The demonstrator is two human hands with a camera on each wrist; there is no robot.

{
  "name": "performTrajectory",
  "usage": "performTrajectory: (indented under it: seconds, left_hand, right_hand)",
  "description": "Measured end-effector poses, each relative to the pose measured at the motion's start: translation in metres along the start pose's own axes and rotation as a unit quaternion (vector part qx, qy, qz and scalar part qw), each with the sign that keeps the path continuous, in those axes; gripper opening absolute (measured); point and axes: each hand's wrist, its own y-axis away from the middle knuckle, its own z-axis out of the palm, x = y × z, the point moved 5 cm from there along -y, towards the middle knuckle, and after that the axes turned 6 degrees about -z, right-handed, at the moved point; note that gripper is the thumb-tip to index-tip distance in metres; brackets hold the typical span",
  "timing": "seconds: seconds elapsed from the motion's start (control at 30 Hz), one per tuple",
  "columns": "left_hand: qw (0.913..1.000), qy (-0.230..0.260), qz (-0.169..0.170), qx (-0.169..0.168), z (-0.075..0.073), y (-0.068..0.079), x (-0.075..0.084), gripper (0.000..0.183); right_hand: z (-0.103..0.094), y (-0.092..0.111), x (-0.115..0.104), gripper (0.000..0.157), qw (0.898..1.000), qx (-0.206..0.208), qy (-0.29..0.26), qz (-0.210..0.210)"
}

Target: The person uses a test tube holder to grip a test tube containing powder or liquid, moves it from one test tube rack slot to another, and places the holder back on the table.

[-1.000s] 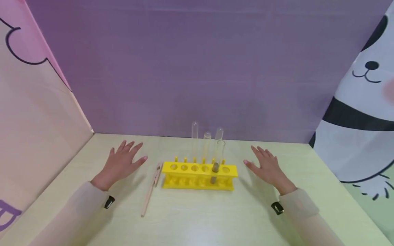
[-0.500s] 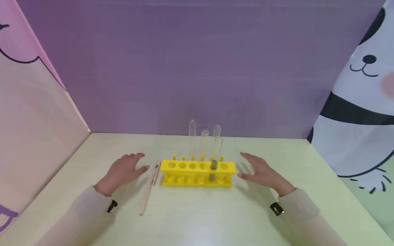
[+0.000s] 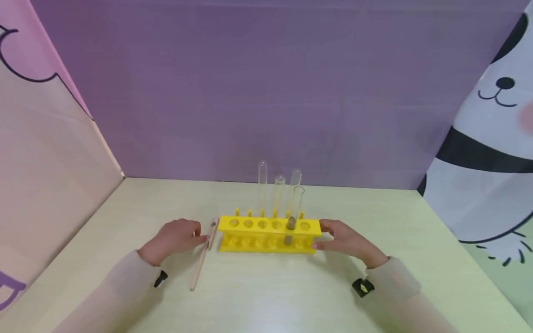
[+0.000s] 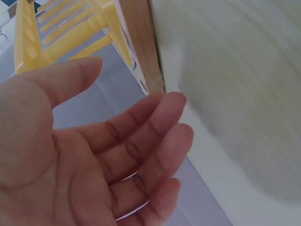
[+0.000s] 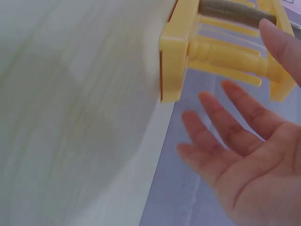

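Observation:
A yellow test tube rack [image 3: 250, 225] stands mid-table. Beside its left end lies a wooden test tube clamp [image 3: 199, 268]. My left hand [image 3: 176, 238] is next to the clamp, its thumb tip overlapping it in the head view; in the left wrist view the fingers [image 4: 160, 155] are loosely bent around nothing, close to the wood. At the rack's right end is my right hand [image 3: 347, 240], thumb by the front corner and fingers behind; in the right wrist view the palm [image 5: 268, 183] faces the rack with fingers spread. One upright test tube [image 3: 296, 203] holds grey material.
Behind the rack's top, three clear test tubes, such as the leftmost tube [image 3: 262, 185], stand upside down on yellow pegs. A purple backdrop [image 3: 266, 92] rises at the table's far edge. A printed panda panel [image 3: 479, 199] flanks the right side, a pale panel [image 3: 46, 152] the left.
Both hands have come inward and lower, from spread beside the rack to its two sides. Their fingers have gone from outstretched to more bent. Rack, tubes and clamp have stayed put.

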Motion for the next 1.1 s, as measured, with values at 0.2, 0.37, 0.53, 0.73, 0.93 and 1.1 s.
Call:
performTrajectory:
  seconds: [0.2, 0.37, 0.53, 0.73, 0.93, 1.1]
  left_hand:
    - [0.9988, 0.009, -0.034, -0.034, 0.007, -0.003, 0.002, 0.027]
    - [0.9979, 0.009, -0.048, -0.043, 0.012, -0.005, 0.002, 0.028]
    - [0.9982, -0.005, -0.045, -0.041, 0.016, -0.008, 0.007, 0.033]
    - [0.9969, -0.023, -0.059, -0.047, 0.020, -0.013, 0.011, 0.037]
    - [0.9950, -0.023, -0.081, -0.054, 0.020, -0.016, 0.010, 0.032]
    - [0.9942, -0.024, -0.094, -0.046, 0.017, -0.013, 0.006, 0.027]
  right_hand:
    - [0.004, -0.007, -0.001, 0.045, 0.998, -0.005, -0.052, -0.019]
    - [0.004, -0.012, -0.003, 0.036, 0.999, 0.016, -0.035, -0.033]
    - [0.004, -0.015, -0.002, 0.029, 0.999, 0.041, -0.019, -0.021]
    - [0.005, -0.015, -0.004, 0.027, 0.998, 0.058, -0.017, -0.013]
    - [0.006, -0.015, -0.006, 0.025, 0.998, 0.066, -0.004, -0.003]
    - [0.006, -0.016, -0.007, 0.025, 0.998, 0.065, 0.005, -0.005]
